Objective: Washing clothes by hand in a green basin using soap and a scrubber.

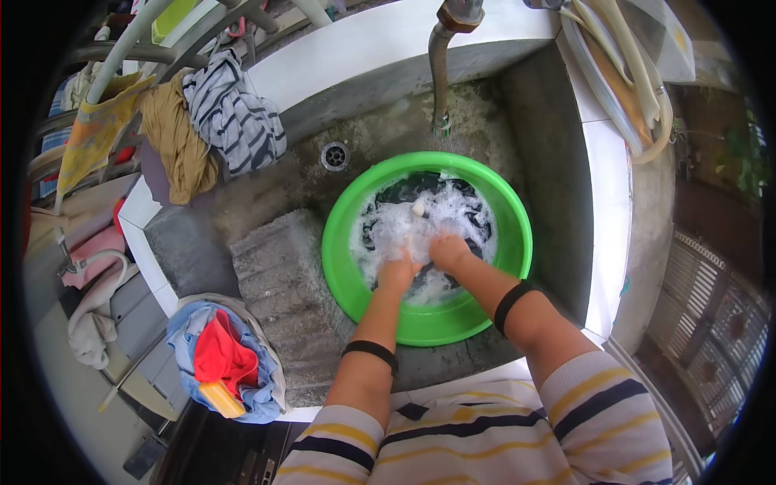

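Note:
Soapy water with white foam (397, 224) and dark patches fills the bottom of a round green plastic basin (339, 285). Both hands are in it, side by side near the middle. My left hand (399, 273) dips into the suds with its fingers mostly covered. Just to its right, my right hand (450, 250) is partly under foam too. Whether either one grips anything below the surface is hidden. A small pale lump (418, 209) pokes out of the foam beyond my hands; what it is I cannot tell.
The basin stands in a concrete sink beside a ridged washboard slab (285, 285). A flexible metal hose (441, 79) hangs above its far rim, near a drain (334, 156). Striped cloth (236, 115) and brown cloth (179, 133) drape upper left. Blue and red clothes (224, 348) with a yellow bar (222, 399) lie lower left.

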The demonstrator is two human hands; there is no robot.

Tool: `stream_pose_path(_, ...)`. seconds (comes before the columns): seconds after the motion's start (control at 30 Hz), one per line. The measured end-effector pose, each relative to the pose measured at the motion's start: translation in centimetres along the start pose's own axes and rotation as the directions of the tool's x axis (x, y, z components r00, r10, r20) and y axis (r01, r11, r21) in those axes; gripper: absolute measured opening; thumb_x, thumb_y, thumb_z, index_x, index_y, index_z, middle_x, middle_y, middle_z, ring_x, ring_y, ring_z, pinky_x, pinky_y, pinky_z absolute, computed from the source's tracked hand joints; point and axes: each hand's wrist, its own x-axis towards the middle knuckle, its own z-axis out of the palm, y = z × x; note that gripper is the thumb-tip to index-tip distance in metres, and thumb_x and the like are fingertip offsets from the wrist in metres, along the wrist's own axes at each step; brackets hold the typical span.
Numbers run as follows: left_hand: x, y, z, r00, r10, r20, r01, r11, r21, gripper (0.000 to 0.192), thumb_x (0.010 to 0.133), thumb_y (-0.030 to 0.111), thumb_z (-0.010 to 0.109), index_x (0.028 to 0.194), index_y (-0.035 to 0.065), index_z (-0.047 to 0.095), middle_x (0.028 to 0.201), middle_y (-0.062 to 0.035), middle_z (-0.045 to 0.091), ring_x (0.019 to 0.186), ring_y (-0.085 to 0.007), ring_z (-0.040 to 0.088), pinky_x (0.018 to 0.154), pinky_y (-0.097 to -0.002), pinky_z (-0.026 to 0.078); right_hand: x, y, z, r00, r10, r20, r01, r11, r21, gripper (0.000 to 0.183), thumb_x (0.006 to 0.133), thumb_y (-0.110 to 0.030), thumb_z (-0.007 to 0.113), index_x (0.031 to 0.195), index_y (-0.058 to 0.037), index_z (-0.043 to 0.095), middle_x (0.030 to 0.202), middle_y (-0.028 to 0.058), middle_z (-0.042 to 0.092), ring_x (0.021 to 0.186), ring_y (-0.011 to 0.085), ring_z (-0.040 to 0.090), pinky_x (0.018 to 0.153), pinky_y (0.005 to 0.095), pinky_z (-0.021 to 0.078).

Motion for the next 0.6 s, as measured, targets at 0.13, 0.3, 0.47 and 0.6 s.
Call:
stream_pose_path(0.13,-0.6,-0.6,-0.4,0.958,0.173,-0.228,-0.158,0.984,0.080,0.046,0.079,0.025,0.060,0.114,0.0000,0.046,0.118,-0.0198,0.049,0.103,-0.0370,0.050,0.083,-0.0449,0.042,-1.3,3.4,-2.7,0.962,-0.201,0.185,0.182,0.977,0.110,0.043,0.067,-0.020,0.068,0.108,-0.0098,0.058,0.126,0.0140,0.045,0.107,0.0314,0.052,0.086,0.0378,0.0449)
stream_pose_path(0.3,-1.9,-3.3,-1.7,0.766,0.044,-0.641,-0.416,0.794,-0.443,0.045,0.080,0.030,0.061,0.114,0.0049,0.047,0.117,-0.0151,0.047,0.108,-0.0314,0.047,0.085,-0.0438,0.038,-5.4,2.6,-6.6,0.905,-0.015,-0.425,0.200,0.897,0.394,0.065,0.064,-0.005,0.067,0.122,-0.0150,0.038,0.120,0.0185,0.041,0.100,0.0362,0.053,0.082,0.0400,0.0460)
stream_pose_path(0.47,-5.1,-2.2,-0.3,0.936,-0.339,0.093,0.059,-0.109,-0.992,0.065,0.078,0.049,0.058,0.127,0.0129,0.036,0.129,-0.0144,0.035,0.122,-0.0410,0.028,0.090,-0.0657,0.024,-3.8,-2.2,-5.5,0.790,0.609,-0.063,-0.187,0.338,0.922,0.070,0.058,-0.015,0.069,0.123,-0.0120,0.041,0.104,0.0212,0.057,0.096,0.0346,0.057,0.083,0.0379,0.0453)
stream_pose_path(0.6,-6.3,-4.0,0.9,0.975,0.193,0.109,0.179,-0.393,-0.902,0.063,0.080,0.053,0.051,0.126,0.0120,0.039,0.131,-0.0176,0.034,0.120,-0.0424,0.029,0.093,-0.0599,0.027,-9.6,-6.4,-9.9,0.965,-0.064,-0.256,0.259,0.058,0.964,0.046,0.062,-0.002,0.056,0.108,-0.0060,0.058,0.087,0.0071,0.061,0.078,0.0120,0.055,0.071,0.0238,0.0435)
